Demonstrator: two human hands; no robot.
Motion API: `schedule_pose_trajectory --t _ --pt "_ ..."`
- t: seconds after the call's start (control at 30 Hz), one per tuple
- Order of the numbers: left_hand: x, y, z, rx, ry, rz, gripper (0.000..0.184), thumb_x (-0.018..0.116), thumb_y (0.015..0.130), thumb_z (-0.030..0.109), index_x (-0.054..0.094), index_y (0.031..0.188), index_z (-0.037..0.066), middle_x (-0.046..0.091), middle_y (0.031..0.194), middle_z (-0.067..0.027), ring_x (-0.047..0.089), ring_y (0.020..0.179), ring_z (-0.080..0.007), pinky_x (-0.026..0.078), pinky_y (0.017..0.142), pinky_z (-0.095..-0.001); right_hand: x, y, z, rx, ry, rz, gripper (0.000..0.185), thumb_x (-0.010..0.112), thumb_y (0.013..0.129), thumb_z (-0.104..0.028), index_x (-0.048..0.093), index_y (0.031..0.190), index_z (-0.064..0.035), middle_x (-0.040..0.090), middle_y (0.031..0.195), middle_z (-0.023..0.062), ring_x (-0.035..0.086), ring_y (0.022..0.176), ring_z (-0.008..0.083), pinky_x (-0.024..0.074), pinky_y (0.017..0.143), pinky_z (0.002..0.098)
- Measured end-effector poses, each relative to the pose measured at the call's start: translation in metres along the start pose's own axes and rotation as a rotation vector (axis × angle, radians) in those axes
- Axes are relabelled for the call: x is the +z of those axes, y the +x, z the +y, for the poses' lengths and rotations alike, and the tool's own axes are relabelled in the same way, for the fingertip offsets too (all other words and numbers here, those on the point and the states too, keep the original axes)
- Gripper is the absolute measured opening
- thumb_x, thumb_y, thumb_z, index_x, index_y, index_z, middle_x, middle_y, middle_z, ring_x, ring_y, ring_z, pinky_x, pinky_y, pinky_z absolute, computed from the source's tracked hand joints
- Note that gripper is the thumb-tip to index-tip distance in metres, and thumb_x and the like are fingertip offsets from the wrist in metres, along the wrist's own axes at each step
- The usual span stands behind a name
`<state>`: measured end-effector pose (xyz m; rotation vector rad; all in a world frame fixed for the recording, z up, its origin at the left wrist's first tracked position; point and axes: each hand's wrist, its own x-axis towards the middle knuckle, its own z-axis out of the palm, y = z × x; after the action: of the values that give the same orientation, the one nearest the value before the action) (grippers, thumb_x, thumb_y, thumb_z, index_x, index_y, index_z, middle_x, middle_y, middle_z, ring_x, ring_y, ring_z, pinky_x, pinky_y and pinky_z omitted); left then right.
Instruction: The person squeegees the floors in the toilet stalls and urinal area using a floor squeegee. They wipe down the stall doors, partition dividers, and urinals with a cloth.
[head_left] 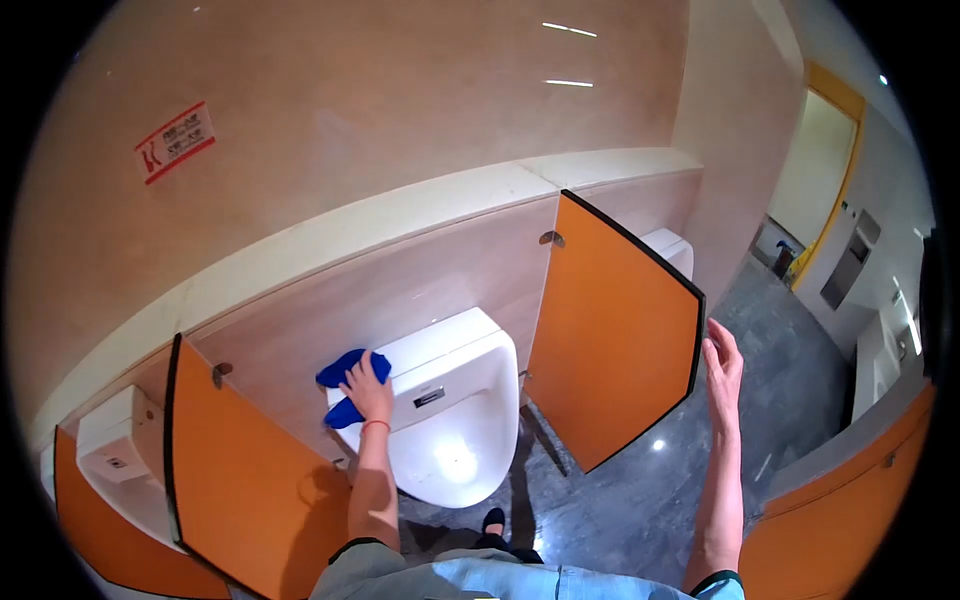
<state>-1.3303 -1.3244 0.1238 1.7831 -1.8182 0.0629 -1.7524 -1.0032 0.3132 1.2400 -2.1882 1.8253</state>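
Observation:
My left hand presses a blue cloth onto the top left corner of a white wall urinal. Its fingers are bent over the cloth, and part of the cloth hangs out below the hand. A red band circles the left wrist. Off to the right, my right hand is raised beside the free edge of an orange partition. Nothing shows in that hand, and its fingers are stretched out. Whether it touches the partition's black edge I cannot tell.
Another orange partition stands left of the urinal, with a second urinal beyond it. A third urinal shows behind the right partition. A pale ledge runs along the wall. Grey floor lies to the right.

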Motion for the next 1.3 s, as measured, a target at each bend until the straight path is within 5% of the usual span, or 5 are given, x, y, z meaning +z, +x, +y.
schedule_pose_trajectory --t 0.27,0.47,0.6,1.03,1.3 --pt "0.074 0.010 0.196 0.366 -0.840 -0.302 0.058 0.065 0.075 0.007 0.044 0.128 0.010 0.054 0.119 -0.0147 0.050 0.112 -0.0324 0.036 0.100 -0.0412 0.045 0.112 0.026 0.097 -0.347 -0.086 0.035 0.062 0.085 -0.023 0.061 0.105 0.0050 0.067 0.086 0.0149 0.063 0.082 0.0184 0.0481 0.075 0.0304" --pt "-0.033 -0.018 0.335 0.065 -1.735 -0.497 0.064 0.060 0.083 0.014 0.030 0.139 0.008 0.038 0.135 -0.0145 0.046 0.116 -0.0247 0.039 0.098 -0.0331 0.035 0.110 0.030 0.173 -0.433 -0.120 0.035 0.064 0.084 -0.028 0.057 0.077 0.0053 0.047 0.056 0.0034 0.042 0.057 0.0080 0.0366 0.050 0.0291" --pt "-0.007 -0.072 0.435 0.626 -1.429 -0.036 0.073 0.067 0.076 0.017 0.030 0.138 0.012 0.026 0.139 -0.0253 0.025 0.129 -0.0441 0.020 0.106 -0.0498 0.039 0.107 0.024 0.133 -0.348 -0.083 0.028 0.066 0.083 -0.021 0.059 0.079 0.0054 0.047 0.056 0.0026 0.040 0.057 0.0066 0.0348 0.048 0.0267" --pt "0.249 -0.079 0.387 -0.445 -1.512 -0.253 0.055 0.042 0.095 0.026 0.019 0.143 0.011 0.021 0.148 -0.0120 0.023 0.135 -0.0279 0.018 0.110 -0.0369 0.034 0.115 0.033 -0.188 -0.501 -0.174 0.023 0.065 0.084 -0.017 0.057 0.076 0.0037 0.039 0.050 0.0086 0.036 0.045 0.0123 0.0296 0.044 0.0270" --pt "0.143 -0.324 0.430 -0.752 -1.609 -0.362 0.055 0.044 0.090 0.012 0.023 0.140 0.006 0.023 0.145 -0.0123 0.021 0.134 -0.0263 0.016 0.110 -0.0364 0.036 0.118 0.047 -0.351 -0.422 -0.137 0.018 0.062 0.087 -0.014 0.059 0.085 0.0039 0.045 0.054 0.0064 0.038 0.045 0.0082 0.0286 0.043 0.0234"
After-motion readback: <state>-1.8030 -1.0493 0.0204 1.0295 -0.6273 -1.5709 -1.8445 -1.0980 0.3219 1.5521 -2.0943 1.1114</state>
